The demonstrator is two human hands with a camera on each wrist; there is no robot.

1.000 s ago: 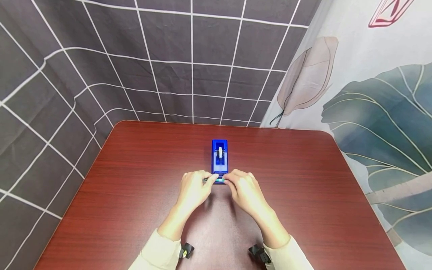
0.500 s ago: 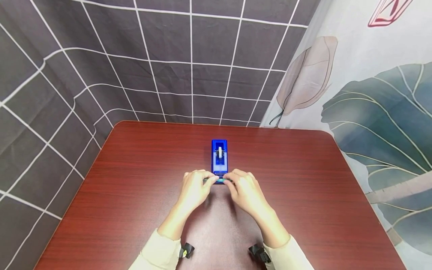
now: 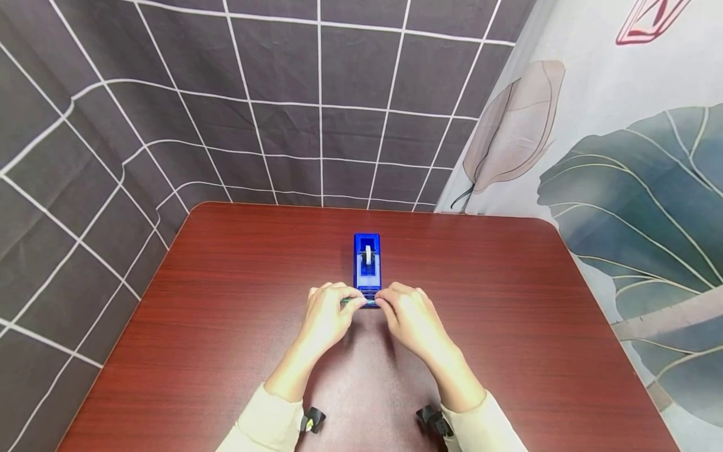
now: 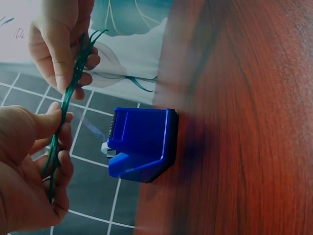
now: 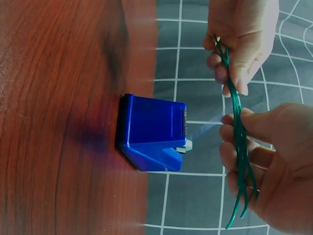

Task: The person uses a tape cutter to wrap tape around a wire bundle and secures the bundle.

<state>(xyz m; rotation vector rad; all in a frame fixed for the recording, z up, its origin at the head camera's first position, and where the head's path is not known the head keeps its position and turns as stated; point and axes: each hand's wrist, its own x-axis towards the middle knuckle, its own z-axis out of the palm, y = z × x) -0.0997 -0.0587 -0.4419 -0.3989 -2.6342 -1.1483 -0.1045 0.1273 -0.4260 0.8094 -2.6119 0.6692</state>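
Note:
A bundle of thin green strips (image 4: 70, 90) stretches between my two hands, in front of the blue tape dispenser (image 3: 367, 270). My left hand (image 3: 326, 317) pinches one part of it between thumb and fingers. My right hand (image 3: 414, 320) pinches the bundle a short way along, its thumb and fingertips close to the left ones. Loose strip ends stick out past both hands in the right wrist view. From the dispenser's cutting end, a faint strip of clear tape (image 5: 208, 126) reaches toward the bundle; whether it touches the strips I cannot tell.
The dispenser stands on a reddish-brown wooden table (image 3: 237, 263), with a small white roll (image 3: 368, 254) inside. A dark gridded curtain (image 3: 271, 125) hangs behind and to the left. On the right hangs a pale curtain (image 3: 508, 144) with printed leaves.
Both hands stay in nearly the same place before the dispenser. The fingers of my right hand have shifted slightly, and less of the bundle shows beneath them. The dispenser has not moved.

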